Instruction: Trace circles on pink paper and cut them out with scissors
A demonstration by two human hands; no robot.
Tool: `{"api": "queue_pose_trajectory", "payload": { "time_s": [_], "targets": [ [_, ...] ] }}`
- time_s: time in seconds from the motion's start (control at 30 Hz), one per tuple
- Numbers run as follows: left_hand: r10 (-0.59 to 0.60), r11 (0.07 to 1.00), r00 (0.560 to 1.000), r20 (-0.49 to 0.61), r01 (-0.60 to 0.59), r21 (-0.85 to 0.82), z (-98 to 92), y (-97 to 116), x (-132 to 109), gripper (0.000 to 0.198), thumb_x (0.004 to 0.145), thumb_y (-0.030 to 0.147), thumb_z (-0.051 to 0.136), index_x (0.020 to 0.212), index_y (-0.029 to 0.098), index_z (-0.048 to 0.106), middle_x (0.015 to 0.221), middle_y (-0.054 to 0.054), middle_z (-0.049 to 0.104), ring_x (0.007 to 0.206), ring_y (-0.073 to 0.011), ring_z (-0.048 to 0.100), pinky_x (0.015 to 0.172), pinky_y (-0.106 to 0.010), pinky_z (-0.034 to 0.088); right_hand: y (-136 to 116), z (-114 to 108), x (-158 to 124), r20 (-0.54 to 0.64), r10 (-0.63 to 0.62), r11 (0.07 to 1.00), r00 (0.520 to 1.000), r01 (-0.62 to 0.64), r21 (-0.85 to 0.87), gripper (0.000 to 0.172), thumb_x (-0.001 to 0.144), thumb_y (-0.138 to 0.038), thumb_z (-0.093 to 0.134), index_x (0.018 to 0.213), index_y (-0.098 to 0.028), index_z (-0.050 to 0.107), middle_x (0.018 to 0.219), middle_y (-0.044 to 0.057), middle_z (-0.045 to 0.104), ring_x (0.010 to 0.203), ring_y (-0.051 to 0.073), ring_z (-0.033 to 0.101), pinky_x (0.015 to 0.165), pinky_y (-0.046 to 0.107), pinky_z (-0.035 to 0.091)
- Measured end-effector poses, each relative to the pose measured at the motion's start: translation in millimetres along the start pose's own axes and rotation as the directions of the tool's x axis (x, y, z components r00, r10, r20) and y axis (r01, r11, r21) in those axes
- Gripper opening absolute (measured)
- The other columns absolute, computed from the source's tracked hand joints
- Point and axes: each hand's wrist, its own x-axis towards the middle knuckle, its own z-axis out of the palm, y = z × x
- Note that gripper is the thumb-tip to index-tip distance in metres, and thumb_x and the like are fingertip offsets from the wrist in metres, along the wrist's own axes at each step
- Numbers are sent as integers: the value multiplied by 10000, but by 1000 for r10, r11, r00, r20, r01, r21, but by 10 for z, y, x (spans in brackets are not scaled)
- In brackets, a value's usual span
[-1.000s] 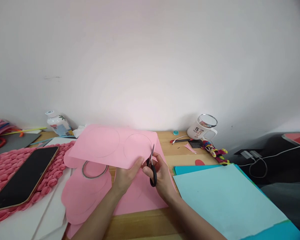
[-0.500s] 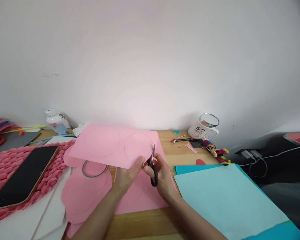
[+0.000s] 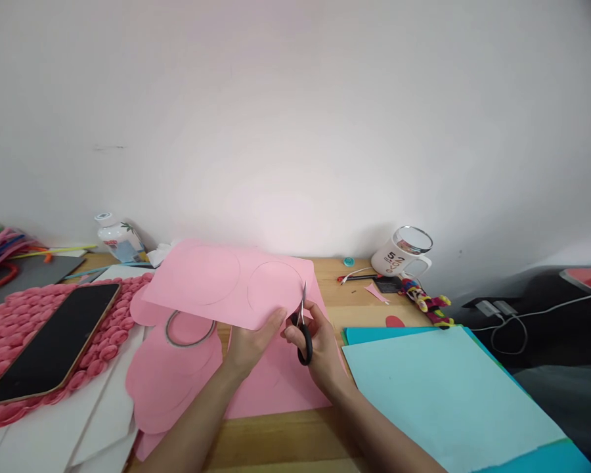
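Observation:
A pink paper sheet (image 3: pixel 217 279) with two circles drawn on it is raised above the table. My left hand (image 3: pixel 256 341) pinches its near edge, thumb on top. Black-handled scissors (image 3: pixel 303 328) sit in my right hand (image 3: pixel 320 345), fingers in the loops. Their blades point away from me at the sheet's right side, beside the right-hand circle; the lower part of the blades is partly hidden by my fingers. Beneath lies another pink sheet (image 3: pixel 280 387). To the left, cut pink paper rounds (image 3: pixel 172 381) are stacked with a grey ring (image 3: pixel 170 335) on top.
A phone (image 3: pixel 54 345) rests on a pink petal-textured mat (image 3: pixel 10 322) at left. A white bottle (image 3: pixel 121 240) stands near the wall. At right are a white mug (image 3: pixel 396 256), a small colourful figure (image 3: pixel 426 302) and light blue paper sheets (image 3: pixel 448 387).
The view has shifted slightly, so the things at left appear a little further right. Both hands keep their hold on the sheet and scissors, and the scissor blades look slightly more closed.

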Motion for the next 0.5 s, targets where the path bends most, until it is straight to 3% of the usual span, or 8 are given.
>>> {"api": "queue_pose_trajectory", "payload": {
  "time_s": [0.17, 0.5],
  "targets": [
    [-21, 1000, 998, 57, 22, -20, -9, 4, 10, 223, 730, 317, 636, 879, 154, 663, 817, -54, 699, 845, -218, 654, 825, -356, 527, 26, 6, 12, -2, 18, 1000, 1000, -17, 15, 508, 612, -410, 759, 962, -204, 454, 614, -48, 504, 576, 111, 434, 511, 224, 309],
    [-27, 994, 998, 64, 33, -107, -10, -14, 12, 305, 730, 293, 646, 1006, 165, 627, 1006, -81, 675, 983, -231, 613, 921, -379, 469, 33, 9, 5, -37, -16, 999, 999, 14, -35, 508, 602, -406, 759, 959, -216, 453, 596, -59, 501, 535, 100, 413, 476, 211, 285]
  ]
}}
